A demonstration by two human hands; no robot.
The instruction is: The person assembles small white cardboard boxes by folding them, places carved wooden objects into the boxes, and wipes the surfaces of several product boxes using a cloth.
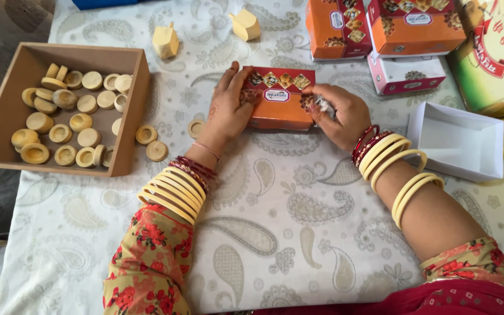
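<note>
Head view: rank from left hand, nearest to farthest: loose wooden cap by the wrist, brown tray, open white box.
From the left hand:
1. Wooden cap, just left of the hand.
2. Brown tray, farther left.
3. White box, far right, past the right hand.

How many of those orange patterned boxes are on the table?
3. One orange box is held between the left hand and right hand; two more sit at the top edge. More may lie out of view.

At my ten o'clock, a wooden tray (7,99) of clay cups (60,133); white open box (459,140) at three o'clock.
</note>
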